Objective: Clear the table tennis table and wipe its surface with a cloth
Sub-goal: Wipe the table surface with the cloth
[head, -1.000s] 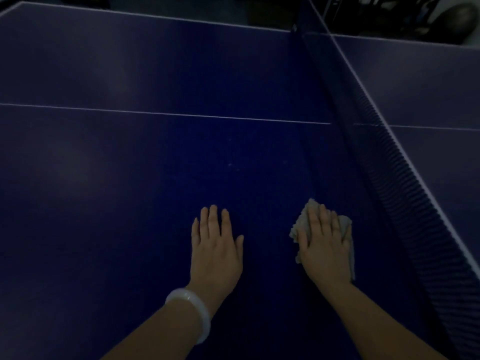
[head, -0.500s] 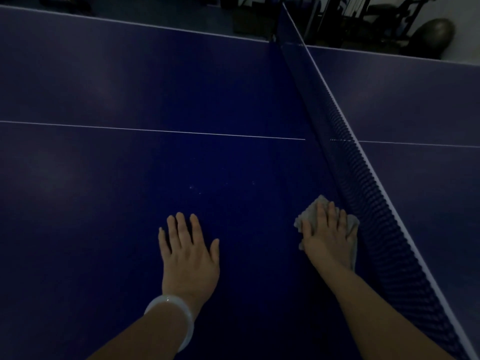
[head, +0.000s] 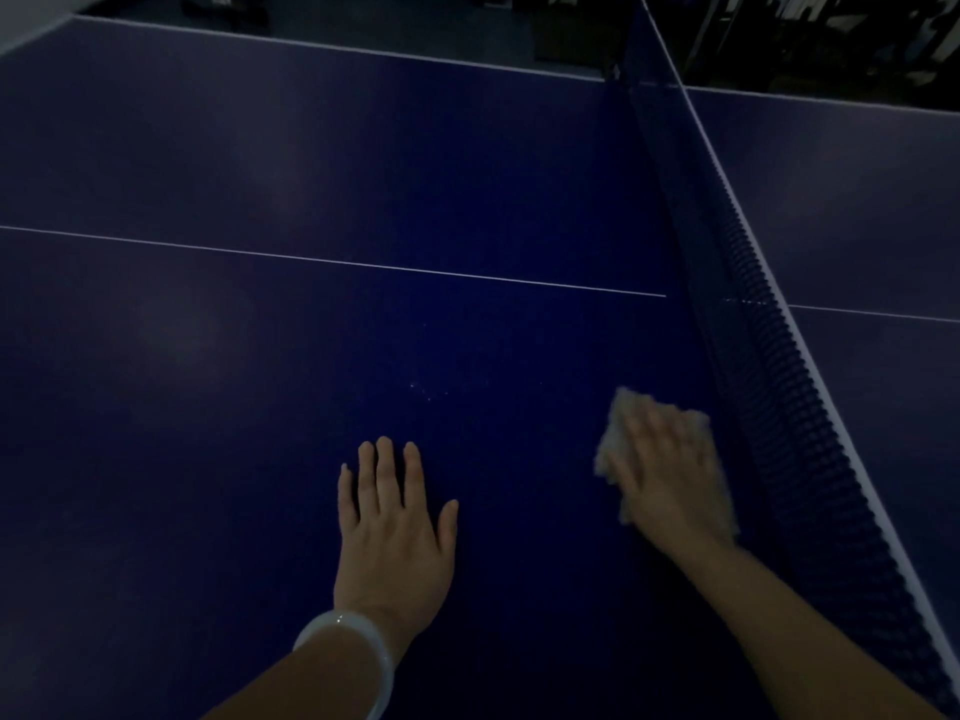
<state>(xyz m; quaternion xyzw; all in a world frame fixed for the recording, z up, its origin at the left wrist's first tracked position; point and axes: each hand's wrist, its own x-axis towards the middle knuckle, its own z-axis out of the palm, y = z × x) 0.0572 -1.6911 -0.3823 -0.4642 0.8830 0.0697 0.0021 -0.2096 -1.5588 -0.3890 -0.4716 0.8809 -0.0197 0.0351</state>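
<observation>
Clearing part looked done, nothing loose was on the counter (head: 260,148) that I could see, so it was all wiping by then, with a few pale specks (head: 427,392) left mid-counter. Right hand (head: 670,475) pressed the cloth (head: 615,433) flat just beside the net (head: 769,407), fingers roughly straight but blurry. Left hand (head: 395,527) lay flat, fingers spread, holding nothing.

Right hand (head: 670,475) and cloth (head: 618,433) are motion-blurred; most of the cloth lies hidden beneath the hand. Both forearms are cut off by the bottom edge.
</observation>
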